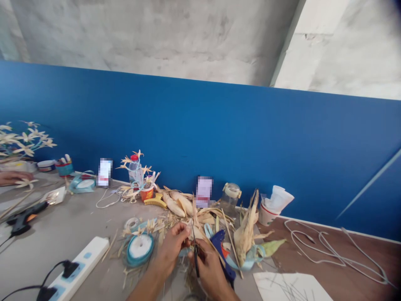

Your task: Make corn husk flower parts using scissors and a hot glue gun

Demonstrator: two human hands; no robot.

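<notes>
Scissors (196, 253) point upward over the middle of a littered table (90, 221). At left lies a blue ribbon spool (140, 246); beside it, the left hand's (173, 246) grip is pinched narrow, its contents too small to tell. The right hand's (209, 262) grip holds the scissors. Clean cutting likely calls for left fingertips clear of the blades.

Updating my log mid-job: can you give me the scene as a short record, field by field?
left hand: curled beside the scissors; whether it grips anything is unclear
right hand: holding the scissors
left of hands: blue ribbon spool, white power strip
right of hands: dark blue tool, white sheet bearing thin dark strands
beyond hands: dry husks, clear lidded container
</notes>
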